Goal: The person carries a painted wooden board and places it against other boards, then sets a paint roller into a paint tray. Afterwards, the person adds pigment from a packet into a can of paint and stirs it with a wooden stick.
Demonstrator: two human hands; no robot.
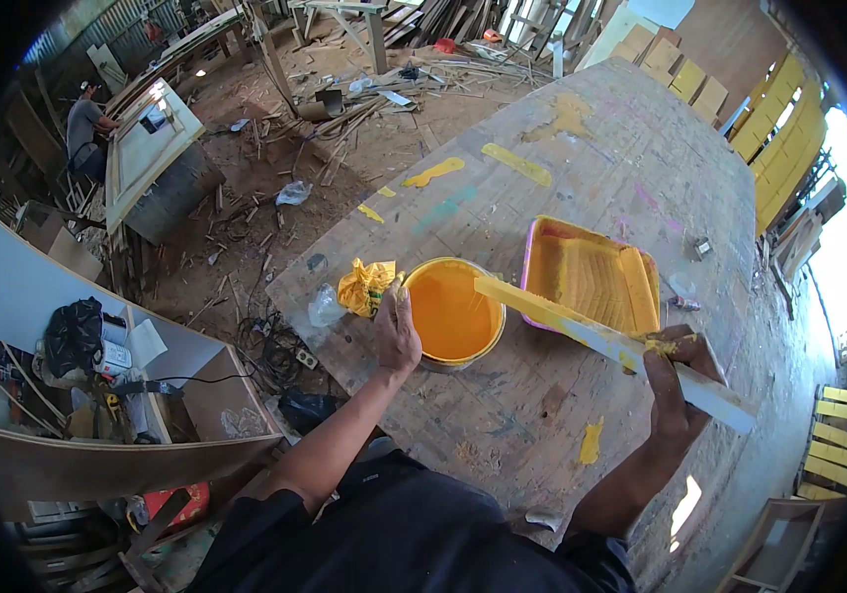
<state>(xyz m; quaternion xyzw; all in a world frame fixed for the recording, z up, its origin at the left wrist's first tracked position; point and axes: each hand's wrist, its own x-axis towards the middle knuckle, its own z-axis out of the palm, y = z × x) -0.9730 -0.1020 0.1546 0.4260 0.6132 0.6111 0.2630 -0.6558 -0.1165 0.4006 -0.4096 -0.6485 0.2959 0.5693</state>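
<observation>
A paint bucket (453, 316) full of orange-yellow paint stands on a worn wooden table (483, 415). My left hand (399, 331) grips its left rim. In my right hand (680, 371) is a wooden stick (582, 331), held near its pale end. The stick's yellow-coated far end reaches over the bucket's right rim, above the paint. Behind the stick lies a paint tray (582, 272) smeared with yellow, its near edge partly hidden by the stick. A crumpled yellow bag (365, 287) sits left of the bucket, close to my left hand.
Dried yellow paint patches (433, 173) mark the tabletop. A clear plastic bag (325, 307) lies by its left edge. At left stands a cabinet frame (117, 445) holding cans and bags. Another person (85, 128) works at far left. Yellow boards (789, 148) lean at right.
</observation>
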